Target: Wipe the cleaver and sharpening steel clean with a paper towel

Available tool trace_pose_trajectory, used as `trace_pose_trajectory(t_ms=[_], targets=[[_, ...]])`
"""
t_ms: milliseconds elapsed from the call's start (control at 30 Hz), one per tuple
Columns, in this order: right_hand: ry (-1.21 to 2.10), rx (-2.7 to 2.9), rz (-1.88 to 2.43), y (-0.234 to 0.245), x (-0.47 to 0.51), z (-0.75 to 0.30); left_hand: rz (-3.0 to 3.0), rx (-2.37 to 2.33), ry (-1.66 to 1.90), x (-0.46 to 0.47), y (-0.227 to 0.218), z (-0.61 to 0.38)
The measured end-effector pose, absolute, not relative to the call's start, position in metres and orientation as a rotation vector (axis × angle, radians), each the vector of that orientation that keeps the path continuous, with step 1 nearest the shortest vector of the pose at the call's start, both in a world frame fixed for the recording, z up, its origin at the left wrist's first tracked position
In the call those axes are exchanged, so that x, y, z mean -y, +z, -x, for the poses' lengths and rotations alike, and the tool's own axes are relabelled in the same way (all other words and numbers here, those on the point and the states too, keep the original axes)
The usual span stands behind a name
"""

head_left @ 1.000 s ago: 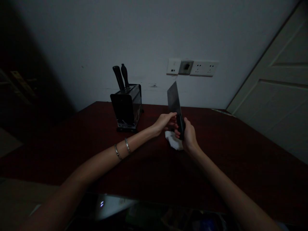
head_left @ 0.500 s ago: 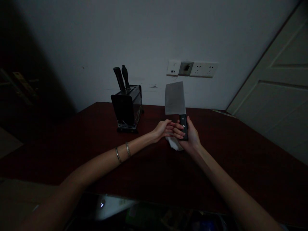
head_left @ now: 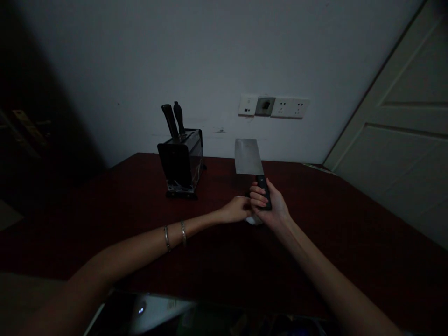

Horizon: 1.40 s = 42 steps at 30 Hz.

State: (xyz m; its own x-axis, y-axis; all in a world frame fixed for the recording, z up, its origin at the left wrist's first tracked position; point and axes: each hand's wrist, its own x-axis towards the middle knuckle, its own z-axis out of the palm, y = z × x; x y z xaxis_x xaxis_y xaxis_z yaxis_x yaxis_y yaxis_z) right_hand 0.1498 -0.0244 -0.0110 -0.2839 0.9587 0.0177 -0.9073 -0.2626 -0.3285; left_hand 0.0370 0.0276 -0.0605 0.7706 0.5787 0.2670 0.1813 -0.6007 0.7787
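My right hand point(head_left: 275, 207) is wrapped round the black handle of a cleaver point(head_left: 248, 156). The broad grey blade points up and away, tilted slightly left, above the table. My left hand point(head_left: 236, 209), with two bracelets on the forearm, is closed right beside the right hand's fingers. A crumpled white tissue point(head_left: 254, 220) shows between and below the two hands, and the left fingers seem closed on it. Those fingertips are partly hidden in shadow. To the left stands a dark knife block point(head_left: 180, 161) with two black-handled tools in it.
The dark red tabletop point(head_left: 308, 242) reaches back to a pale wall with sockets point(head_left: 273, 107). A white panelled door point(head_left: 395, 135) stands at the right. Below the table's front edge an open space holds dim objects, including a white one point(head_left: 157, 310).
The cleaver has come lower, its blade tipping farther away. My left hand, with fingers loosely stretched before, has closed at the tissue. The camera view has shifted slightly.
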Motion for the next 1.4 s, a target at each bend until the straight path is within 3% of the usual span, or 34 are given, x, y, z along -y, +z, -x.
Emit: trace_pose_trajectory(t_ms=[300, 667, 933, 1133, 1233, 1400], targets=[[1.863, 0.279, 0.183, -0.011, 0.025, -0.152, -2.79, -0.542, 0.454, -0.008, -0.052, -0.016], [1.89, 0.277, 0.154, -0.013, 0.024, -0.156, -2.714, -0.953, 0.362, -0.044, -0.039, 0.008], [1.908, 0.255, 0.118, -0.013, 0.025, -0.156, -2.615, -1.044, 0.528, -0.076, 0.014, 0.034], [1.927, 0.338, 0.14, -0.018, 0.02, -0.158, -2.46, -1.062, 1.088, -0.083, 0.078, 0.031], [1.933, 0.369, 0.17, -0.02, 0.019, -0.158, -2.487, -0.957, 1.221, -0.077, 0.079, 0.009], [1.899, 0.399, 0.228, -0.019, 0.019, -0.157, -2.72, -0.718, 1.037, -0.069, 0.065, -0.022]])
